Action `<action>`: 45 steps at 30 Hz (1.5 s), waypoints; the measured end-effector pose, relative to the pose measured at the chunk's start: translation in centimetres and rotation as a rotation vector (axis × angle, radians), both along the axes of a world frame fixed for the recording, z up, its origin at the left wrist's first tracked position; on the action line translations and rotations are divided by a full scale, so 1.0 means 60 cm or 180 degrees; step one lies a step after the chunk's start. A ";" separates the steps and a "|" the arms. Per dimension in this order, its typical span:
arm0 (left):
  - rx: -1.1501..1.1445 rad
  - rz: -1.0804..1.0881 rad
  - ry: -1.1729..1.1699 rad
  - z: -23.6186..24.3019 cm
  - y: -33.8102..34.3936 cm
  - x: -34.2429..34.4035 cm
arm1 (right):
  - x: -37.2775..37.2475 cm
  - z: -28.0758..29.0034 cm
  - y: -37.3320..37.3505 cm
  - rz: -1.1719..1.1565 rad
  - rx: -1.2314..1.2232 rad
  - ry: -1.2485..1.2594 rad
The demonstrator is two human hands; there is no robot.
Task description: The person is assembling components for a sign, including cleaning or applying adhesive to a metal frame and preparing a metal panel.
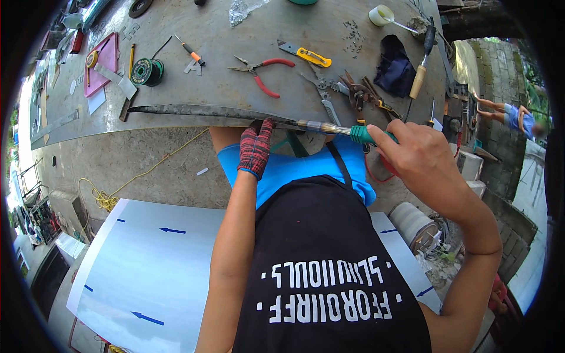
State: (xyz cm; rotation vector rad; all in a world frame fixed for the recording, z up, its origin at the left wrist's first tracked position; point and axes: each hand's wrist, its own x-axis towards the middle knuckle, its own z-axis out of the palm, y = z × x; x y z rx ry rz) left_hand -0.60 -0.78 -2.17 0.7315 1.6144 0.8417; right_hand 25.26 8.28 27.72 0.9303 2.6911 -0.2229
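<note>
My left hand [256,147], in a red and black knit glove, is closed on the lower edge of a long, dark, slightly curved metal strip [200,111] along the table's near edge. My bare right hand [415,150] is wrapped round the green handle [360,135] of a tool with a metal shaft [323,126]. That shaft points left and meets the strip's right end, just right of my gloved fingers. Whether the two are joined or only touching, I cannot tell. Red-handled pliers [257,72] lie open beyond the strip.
On the metal table [200,82] lie a yellow utility knife [313,57], a green wire spool [147,72], snips [359,92], a dark cloth [395,66] and a pink tray [103,63]. A white sheet [147,259] is behind me. A person [521,120] is far right.
</note>
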 end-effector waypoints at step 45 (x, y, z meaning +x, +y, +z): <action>0.0029 0.0028 -0.0036 0.003 -0.002 0.003 | -0.063 0.001 0.003 0.0541 0.0046 -0.0189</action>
